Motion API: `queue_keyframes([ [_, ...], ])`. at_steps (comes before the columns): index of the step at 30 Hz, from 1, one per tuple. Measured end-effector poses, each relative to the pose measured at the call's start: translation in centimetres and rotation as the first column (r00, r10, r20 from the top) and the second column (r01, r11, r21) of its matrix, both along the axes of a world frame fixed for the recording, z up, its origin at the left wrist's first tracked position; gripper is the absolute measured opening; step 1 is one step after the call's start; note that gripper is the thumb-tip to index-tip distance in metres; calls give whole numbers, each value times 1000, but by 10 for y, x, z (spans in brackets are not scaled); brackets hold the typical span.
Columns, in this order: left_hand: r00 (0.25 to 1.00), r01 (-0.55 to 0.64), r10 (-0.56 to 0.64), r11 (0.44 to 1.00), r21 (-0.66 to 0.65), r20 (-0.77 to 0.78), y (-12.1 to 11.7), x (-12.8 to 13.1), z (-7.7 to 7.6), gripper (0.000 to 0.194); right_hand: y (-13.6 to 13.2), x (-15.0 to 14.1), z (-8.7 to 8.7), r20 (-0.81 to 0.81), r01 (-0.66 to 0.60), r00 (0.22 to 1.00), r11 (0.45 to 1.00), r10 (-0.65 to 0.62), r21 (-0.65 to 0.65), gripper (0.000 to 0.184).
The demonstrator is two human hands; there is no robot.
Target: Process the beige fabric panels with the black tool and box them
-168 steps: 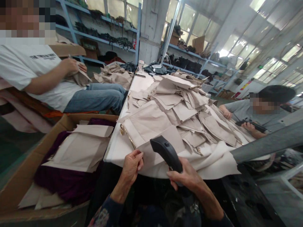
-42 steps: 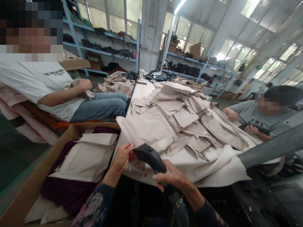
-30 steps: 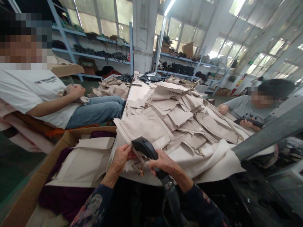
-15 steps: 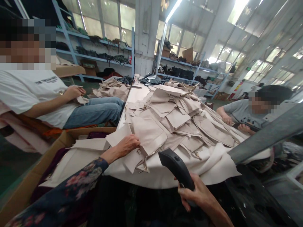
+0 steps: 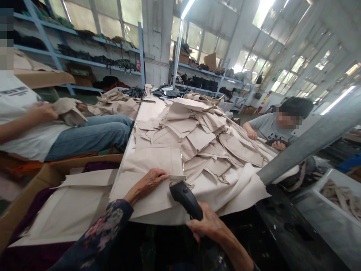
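Evidently a beige fabric piece [image 5: 158,160] is being worked at lower centre of the frame, spread near the table's front edge; along its right side a gold-coloured metal trim [image 5: 182,163] is seen; whether the near flap [image 5: 141,205] belongs to that same piece cannot be told. The left hand [image 5: 149,182] is laid palm down over the fabric, fingers together and reaching to the right; whether cloth is pinched under the fingertips cannot be told. A dark handheld tool [image 5: 186,197] is gripped in the right hand [image 5: 207,222], thumb and fingers closed around its handle; its blunt tip is pointed to the upper left, just beside the left fingertips; contact with the cloth cannot be made out.

For good work, as judged: the fabric should be kept flat and lightly taut under the left hand, so that no fold is caught; the tip should be led along the edge at an even pace, with the fingertips drawn well back from it; the metal trim is best steered around; the loose pile [image 5: 194,128] at centre should be kept from sliding down onto the worked piece.
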State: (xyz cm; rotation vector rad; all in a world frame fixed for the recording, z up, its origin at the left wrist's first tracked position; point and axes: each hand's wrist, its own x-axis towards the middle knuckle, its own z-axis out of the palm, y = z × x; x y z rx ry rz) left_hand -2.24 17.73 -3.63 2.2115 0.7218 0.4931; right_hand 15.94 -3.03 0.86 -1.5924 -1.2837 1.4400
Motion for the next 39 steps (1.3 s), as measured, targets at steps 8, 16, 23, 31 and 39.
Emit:
queue_keyframes([
  [8, 992, -16, 29, 994, -109, 126, -1, -4, -4, 35, 23, 10, 22, 27, 90, 995, 990, -93, 106, 15],
  [16, 986, -24, 42, 994, -105, 163, 1, -8, -9, 33, 5, -6, 3, 85, -18, 996, 1000, 20, -22, 18],
  [23, 993, -56, 55, 998, 5, 103, -3, -9, -2, 33, 39, 0, 18, 178, 81, 979, 988, -104, 130, 14],
  [31, 990, -130, 143, 947, 295, -23, -22, 0, -13, 18, 2, 26, 26, 160, 121, 978, 987, -137, 106, 16],
  [39, 973, -119, 211, 811, 573, -95, -28, 4, -23, 17, -15, 34, 18, 51, 180, 981, 975, -188, 128, 24],
])
